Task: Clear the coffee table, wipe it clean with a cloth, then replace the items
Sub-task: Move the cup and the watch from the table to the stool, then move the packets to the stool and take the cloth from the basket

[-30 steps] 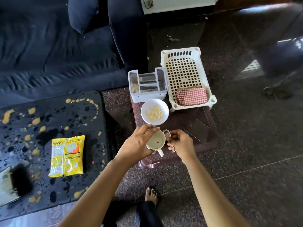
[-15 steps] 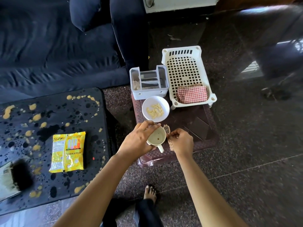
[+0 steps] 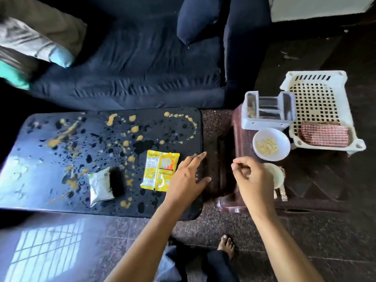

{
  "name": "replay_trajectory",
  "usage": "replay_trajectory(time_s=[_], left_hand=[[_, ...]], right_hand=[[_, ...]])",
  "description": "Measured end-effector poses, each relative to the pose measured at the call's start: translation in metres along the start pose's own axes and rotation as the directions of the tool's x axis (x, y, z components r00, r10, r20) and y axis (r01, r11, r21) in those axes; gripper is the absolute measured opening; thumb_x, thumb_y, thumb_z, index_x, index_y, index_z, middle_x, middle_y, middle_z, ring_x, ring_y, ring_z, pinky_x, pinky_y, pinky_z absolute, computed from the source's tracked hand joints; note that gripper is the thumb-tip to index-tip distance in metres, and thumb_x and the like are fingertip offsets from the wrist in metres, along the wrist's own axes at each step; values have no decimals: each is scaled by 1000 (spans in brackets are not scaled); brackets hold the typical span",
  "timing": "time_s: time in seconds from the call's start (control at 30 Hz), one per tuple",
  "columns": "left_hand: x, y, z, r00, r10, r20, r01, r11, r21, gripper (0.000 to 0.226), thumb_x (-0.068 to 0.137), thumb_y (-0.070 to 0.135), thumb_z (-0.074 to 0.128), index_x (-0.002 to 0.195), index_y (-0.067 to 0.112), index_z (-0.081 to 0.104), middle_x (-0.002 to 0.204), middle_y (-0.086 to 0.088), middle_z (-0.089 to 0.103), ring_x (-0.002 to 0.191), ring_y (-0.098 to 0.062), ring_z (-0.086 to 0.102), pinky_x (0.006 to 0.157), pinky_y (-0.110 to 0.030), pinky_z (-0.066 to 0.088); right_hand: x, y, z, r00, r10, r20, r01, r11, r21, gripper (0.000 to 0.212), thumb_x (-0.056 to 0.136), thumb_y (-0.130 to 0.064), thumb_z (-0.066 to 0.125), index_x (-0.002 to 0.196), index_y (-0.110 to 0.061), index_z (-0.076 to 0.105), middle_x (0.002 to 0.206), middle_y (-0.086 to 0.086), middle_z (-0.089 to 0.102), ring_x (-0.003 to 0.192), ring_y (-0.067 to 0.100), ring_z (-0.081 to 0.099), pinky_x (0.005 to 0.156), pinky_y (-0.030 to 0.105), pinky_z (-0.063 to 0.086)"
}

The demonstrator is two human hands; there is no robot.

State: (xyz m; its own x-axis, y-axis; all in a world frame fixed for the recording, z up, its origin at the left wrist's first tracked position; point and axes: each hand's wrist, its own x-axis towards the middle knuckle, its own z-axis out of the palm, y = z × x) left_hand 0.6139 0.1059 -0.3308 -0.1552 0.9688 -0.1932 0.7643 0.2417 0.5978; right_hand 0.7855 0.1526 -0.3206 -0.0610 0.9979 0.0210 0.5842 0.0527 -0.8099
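Note:
The black coffee table (image 3: 50,180) is splashed with yellow and dark stains. On it lie a yellow snack packet (image 3: 160,169) and a silver packet (image 3: 99,186). My left hand (image 3: 187,178) hovers over the table's right end, fingers spread, just right of the yellow packet and holding nothing. My right hand (image 3: 252,180) hangs loosely curled and empty over the maroon stool (image 3: 317,180), partly covering a white mug (image 3: 276,176). A white bowl (image 3: 271,144) of pale snack pieces, a grey organiser (image 3: 268,111) and a white perforated basket (image 3: 317,106) with a red checked cloth (image 3: 325,135) stand on the stool.
A dark blue sofa (image 3: 132,68) with cushions runs behind the table. A narrow strip of speckled floor (image 3: 213,127) separates table and stool. My bare foot (image 3: 225,245) rests on the floor below. Small foil wrappers (image 3: 281,193) lie beside the mug.
Both hands have let go of the mug, which now stands on the stool. My left hand has moved left toward the yellow packet, and the view has swung left over the coffee table.

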Motion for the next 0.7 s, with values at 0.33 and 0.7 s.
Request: replay_trajectory(time_s=[0.33, 0.7], left_hand=[[-58, -191, -94, 654, -700, -287, 685, 709, -169, 49, 88, 25, 63, 134, 17, 48, 131, -11, 48, 119, -30, 46, 96, -39, 40], [-49, -284, -106, 500, -857, -128, 843, 515, -155, 70, 84, 32, 69, 142, 17, 33, 140, -10, 40, 130, -31, 38, 99, -46, 38]], right_hand=[[-23, -35, 167, 834, 178, 522, -41, 964, -263, 17, 81, -23, 69, 97, -19, 64, 91, -3, 66, 89, 21, 62, 69, 34, 50], [-24, -48, 248, 775, 616, 140, -455, 697, -554, 68, 79, -48, 69, 124, -5, 43, 130, 16, 47, 120, 35, 46, 87, 43, 44]])
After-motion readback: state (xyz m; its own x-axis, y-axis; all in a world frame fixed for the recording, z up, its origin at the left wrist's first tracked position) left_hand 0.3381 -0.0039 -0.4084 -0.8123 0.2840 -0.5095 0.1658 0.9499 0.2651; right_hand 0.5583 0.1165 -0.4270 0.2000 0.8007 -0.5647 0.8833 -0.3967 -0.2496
